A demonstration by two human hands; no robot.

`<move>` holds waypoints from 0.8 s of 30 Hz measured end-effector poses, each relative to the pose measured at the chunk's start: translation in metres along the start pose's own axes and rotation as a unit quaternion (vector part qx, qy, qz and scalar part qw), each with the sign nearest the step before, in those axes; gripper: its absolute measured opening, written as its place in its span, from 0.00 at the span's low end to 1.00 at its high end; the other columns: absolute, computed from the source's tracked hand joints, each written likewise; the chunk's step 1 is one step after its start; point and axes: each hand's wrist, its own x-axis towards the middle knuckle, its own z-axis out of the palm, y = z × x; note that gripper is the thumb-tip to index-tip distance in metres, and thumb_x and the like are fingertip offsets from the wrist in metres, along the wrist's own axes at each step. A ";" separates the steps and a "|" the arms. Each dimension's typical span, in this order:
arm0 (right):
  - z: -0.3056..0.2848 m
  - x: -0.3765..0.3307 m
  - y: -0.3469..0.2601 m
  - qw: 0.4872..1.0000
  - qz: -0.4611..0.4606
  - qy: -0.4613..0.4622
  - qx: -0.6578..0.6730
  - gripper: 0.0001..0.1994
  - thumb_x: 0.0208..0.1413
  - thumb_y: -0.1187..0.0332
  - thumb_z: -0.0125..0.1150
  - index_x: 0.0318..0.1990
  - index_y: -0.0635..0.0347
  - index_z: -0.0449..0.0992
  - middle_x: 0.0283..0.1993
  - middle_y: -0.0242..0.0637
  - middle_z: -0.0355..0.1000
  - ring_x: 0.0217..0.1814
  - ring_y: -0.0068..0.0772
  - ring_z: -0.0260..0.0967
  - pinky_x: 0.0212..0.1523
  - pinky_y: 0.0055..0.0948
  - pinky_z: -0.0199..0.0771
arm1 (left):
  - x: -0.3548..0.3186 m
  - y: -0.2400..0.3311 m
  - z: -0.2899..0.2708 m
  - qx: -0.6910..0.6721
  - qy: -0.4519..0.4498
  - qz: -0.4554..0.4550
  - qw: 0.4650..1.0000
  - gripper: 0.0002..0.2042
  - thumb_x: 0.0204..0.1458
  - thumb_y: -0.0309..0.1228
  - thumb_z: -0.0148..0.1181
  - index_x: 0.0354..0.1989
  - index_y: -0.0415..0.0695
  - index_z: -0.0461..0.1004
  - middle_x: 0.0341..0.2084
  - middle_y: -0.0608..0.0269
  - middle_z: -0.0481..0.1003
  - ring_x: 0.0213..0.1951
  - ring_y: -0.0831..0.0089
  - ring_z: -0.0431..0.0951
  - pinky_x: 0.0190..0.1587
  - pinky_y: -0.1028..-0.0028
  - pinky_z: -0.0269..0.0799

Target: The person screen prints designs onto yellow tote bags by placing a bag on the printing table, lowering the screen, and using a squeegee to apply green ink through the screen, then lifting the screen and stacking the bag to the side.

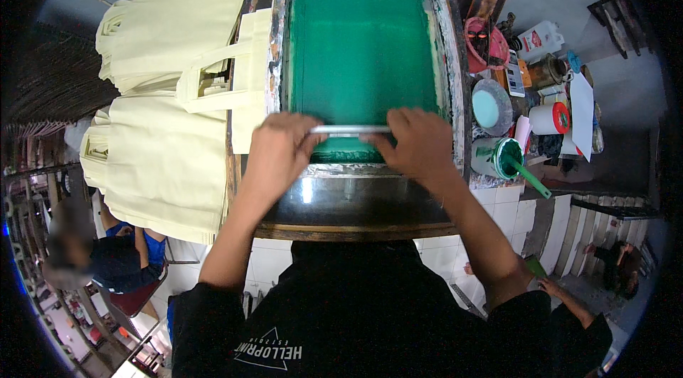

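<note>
Both my hands grip a long pale squeegee [350, 130] that lies crosswise over the near part of a screen printing frame [437, 44]. My left hand [279, 149] is closed round its left end, my right hand [420, 142] round its right end. Green ink covers the mesh [363, 44] beyond the squeegee, and a green strip shows on the near side too. Under the frame's left edge lies a cream cloth bag [252, 79], its handles sticking out to the left. The rest of that bag is hidden by the frame.
Stacks of cream bags [160, 164] lie left of the frame. At right stand an ink tub [491, 157] with a green spatula [530, 179], a bowl of pale liquid [491, 108], a pink basket [486, 44] and a white jug [541, 39]. A person [124, 261] sits at lower left; others are at lower right.
</note>
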 end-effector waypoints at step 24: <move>-0.190 0.110 0.001 0.940 -0.101 0.317 -0.080 0.06 0.55 0.66 0.66 0.35 0.56 0.79 0.30 0.39 0.75 0.31 0.44 0.74 0.34 0.40 0.72 | 0.017 -0.012 -0.085 -0.265 0.376 0.067 0.886 0.41 0.59 0.47 0.63 0.74 0.41 0.52 0.68 0.45 0.64 0.70 0.55 0.62 0.73 0.57 0.49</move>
